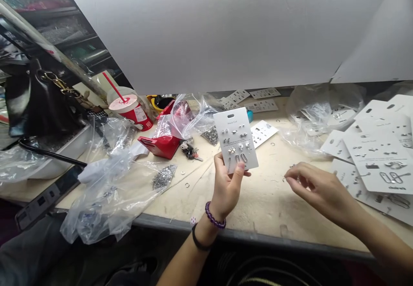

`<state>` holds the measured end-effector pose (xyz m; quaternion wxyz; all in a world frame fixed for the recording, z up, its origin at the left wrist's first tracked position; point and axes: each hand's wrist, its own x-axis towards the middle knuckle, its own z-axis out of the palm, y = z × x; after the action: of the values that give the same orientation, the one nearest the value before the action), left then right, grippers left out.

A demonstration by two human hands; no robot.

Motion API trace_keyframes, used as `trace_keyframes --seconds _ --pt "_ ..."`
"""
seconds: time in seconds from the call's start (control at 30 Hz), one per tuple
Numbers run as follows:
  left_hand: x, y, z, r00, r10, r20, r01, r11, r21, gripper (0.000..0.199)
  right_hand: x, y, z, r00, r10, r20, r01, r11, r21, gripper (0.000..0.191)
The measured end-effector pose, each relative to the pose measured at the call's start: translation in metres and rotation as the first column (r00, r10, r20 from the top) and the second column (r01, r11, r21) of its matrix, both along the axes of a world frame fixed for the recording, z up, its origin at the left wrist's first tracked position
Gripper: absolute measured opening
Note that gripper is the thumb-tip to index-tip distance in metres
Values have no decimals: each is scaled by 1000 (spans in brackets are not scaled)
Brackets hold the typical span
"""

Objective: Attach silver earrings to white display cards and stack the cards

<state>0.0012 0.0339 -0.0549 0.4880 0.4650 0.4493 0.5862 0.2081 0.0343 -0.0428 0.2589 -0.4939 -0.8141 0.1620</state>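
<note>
White earring card [235, 137] clamped in left hand [227, 188], curled right hand [319, 188] well apart from it, grip unclear

Head view, one, worn on the person's head; aim forward and down, over the near edge of a worktable [258, 210]; range close, the left hand [229, 182] just right of frame centre, the right hand [309, 184] further right, forearms entering from below; upper field filled by a pale panel [226, 32] beyond the tabletop; coverage wide, reaching a black bag [35, 101] at the left side.
</note>
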Motion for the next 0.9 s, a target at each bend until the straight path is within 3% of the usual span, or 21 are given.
trace_keyframes --seconds 0.07,0.2,0.63,0.9 --pt "1 -1 -1 999 2 -34 -1 1000 17 30 -15 5 16 990 30 -137 -30 1000 2 16" --pt "3 -3 -3 995 -10 -102 15 999 47 26 -44 18 32 980 96 -172 -84 993 78 12" --pt "5 -4 -6 990 -45 -136 45 999 1 24 -51 26 11 953 -25 -303 36 999 29 12" --pt "6 -4 -9 989 -68 -134 67 998 -17 27 -54 29 0 928 -72 -365 40 995 -95 16"
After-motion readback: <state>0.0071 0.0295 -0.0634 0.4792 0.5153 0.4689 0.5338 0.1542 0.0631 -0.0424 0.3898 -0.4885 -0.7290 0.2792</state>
